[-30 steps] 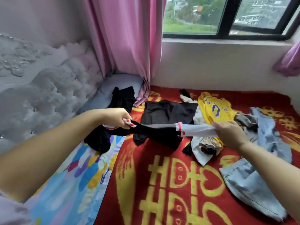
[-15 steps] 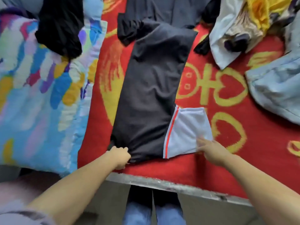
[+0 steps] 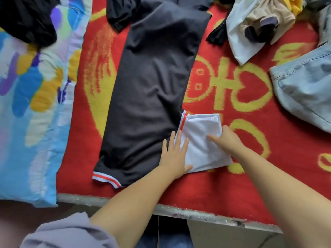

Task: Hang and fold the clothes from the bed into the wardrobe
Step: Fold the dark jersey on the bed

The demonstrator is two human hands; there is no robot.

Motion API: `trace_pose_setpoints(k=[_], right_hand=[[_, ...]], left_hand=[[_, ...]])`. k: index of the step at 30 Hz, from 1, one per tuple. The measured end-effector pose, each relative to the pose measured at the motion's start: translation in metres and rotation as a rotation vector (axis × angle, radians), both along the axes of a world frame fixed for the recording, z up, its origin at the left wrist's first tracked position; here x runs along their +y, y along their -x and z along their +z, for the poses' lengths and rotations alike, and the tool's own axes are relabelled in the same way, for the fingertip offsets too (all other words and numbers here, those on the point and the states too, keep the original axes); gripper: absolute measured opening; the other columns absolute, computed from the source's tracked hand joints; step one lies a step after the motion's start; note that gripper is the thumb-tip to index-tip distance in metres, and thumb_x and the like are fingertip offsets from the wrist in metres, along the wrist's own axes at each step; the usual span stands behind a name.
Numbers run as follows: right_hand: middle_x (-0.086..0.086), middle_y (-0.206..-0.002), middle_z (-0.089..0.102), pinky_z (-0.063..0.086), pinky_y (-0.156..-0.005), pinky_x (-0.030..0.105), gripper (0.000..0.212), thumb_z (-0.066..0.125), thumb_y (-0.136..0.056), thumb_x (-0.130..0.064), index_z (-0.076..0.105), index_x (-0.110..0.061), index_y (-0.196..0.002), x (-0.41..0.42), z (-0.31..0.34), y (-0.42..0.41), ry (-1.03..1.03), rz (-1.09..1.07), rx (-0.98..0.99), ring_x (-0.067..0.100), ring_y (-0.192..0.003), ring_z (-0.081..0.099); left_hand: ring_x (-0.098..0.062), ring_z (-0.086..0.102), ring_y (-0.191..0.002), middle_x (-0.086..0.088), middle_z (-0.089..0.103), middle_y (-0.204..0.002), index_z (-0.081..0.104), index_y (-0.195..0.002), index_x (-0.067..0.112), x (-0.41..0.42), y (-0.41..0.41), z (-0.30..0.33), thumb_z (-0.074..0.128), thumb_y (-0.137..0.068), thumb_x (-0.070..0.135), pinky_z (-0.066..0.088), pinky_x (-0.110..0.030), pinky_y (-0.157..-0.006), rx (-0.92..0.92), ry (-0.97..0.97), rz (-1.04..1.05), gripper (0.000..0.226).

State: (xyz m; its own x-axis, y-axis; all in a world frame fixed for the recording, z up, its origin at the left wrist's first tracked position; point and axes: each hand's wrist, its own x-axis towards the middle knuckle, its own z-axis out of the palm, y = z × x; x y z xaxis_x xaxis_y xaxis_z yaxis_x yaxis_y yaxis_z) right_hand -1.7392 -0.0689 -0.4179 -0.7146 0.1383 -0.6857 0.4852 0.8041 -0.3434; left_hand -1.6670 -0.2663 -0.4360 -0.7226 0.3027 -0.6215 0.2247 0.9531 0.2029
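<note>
Your left hand [image 3: 174, 156] lies flat, fingers straight and spread, pressing on the dark grey shirt [image 3: 150, 83] where its body meets the white sleeve [image 3: 202, 140]; the thumb rests on the sleeve's near hem. Your right hand [image 3: 226, 141] rests on the white sleeve just beside the left, its forefinger stretched leftward across the cloth; the other fingers curl at the sleeve's far edge, and whether they pinch it cannot be told.

The shirt lies lengthwise on the red blanket [image 3: 232, 185], which bears yellow figures, running from the near edge of the bed toward the far side. Its near left sleeve ends in a white cuff with red stripes [image 3: 107, 179], close to the bed's near edge. A like red stripe marks the seam [image 3: 183, 122] between the dark body and the white sleeve, just beyond your left fingertips.

Left of the blanket lies a quilt with coloured patches [image 3: 32, 104], a black garment [image 3: 26, 18] on its far left corner. At the far right lie a white garment [image 3: 238, 34] with a tan one [image 3: 272, 17] on it, and pale blue denim [image 3: 304, 86] toward the right edge. A grey sleeve [image 3: 68, 231] covers your left upper arm.
</note>
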Motion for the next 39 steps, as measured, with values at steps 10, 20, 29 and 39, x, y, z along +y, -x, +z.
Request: trace_pose_setpoints(k=[10, 20, 29, 39], right_hand=[[-0.007, -0.108, 0.06, 0.05, -0.064, 0.016, 0.05, 0.058, -0.088, -0.018, 0.046, -0.034, -0.134, -0.101, 0.071, 0.027, 0.719, -0.016, 0.103, 0.005, -0.083, 0.058], [-0.007, -0.094, 0.064, 0.046, -0.067, 0.027, 0.045, 0.058, -0.091, -0.024, 0.049, -0.02, -0.135, -0.159, 0.031, -0.018, 0.282, 0.373, 0.435, 0.013, -0.087, 0.062], [0.016, -0.159, 0.002, 0.005, -0.11, 0.067, 0.102, 0.072, -0.075, -0.028, 0.007, -0.023, -0.153, -0.131, 0.003, -0.078, -0.149, 1.247, 0.229, 0.037, -0.146, 0.004], [-0.011, -0.088, 0.067, 0.042, -0.063, 0.011, 0.048, 0.05, -0.081, -0.002, 0.059, -0.028, -0.12, -0.137, 0.055, 0.025, 0.324, 0.599, -0.047, 0.011, -0.079, 0.062]], left_hand=[[-0.017, -0.014, -0.147, 0.003, -0.015, -0.16, 0.002, -0.153, 0.024, -0.075, -0.01, 0.029, 0.033, -0.098, 0.051, -0.001, -0.044, -0.119, -0.174, -0.259, -0.092, 0.069], [-0.03, 0.046, -0.127, -0.013, 0.047, -0.138, 0.055, -0.13, 0.006, -0.225, -0.026, 0.041, 0.058, -0.087, 0.007, 0.038, -0.038, -0.104, 0.186, -0.126, 0.39, 0.043], [-0.035, 0.06, -0.099, -0.014, 0.064, -0.105, 0.047, -0.113, 0.007, -0.204, -0.015, 0.033, 0.06, -0.09, 0.029, 0.046, -0.038, -0.076, -0.109, -0.08, 0.946, 0.034], [-0.016, 0.064, -0.047, -0.01, 0.067, -0.059, 0.059, -0.081, 0.004, -0.234, 0.098, 0.087, 0.052, -0.094, 0.012, 0.051, -0.025, -0.042, -0.782, -0.821, 1.691, 0.017]])
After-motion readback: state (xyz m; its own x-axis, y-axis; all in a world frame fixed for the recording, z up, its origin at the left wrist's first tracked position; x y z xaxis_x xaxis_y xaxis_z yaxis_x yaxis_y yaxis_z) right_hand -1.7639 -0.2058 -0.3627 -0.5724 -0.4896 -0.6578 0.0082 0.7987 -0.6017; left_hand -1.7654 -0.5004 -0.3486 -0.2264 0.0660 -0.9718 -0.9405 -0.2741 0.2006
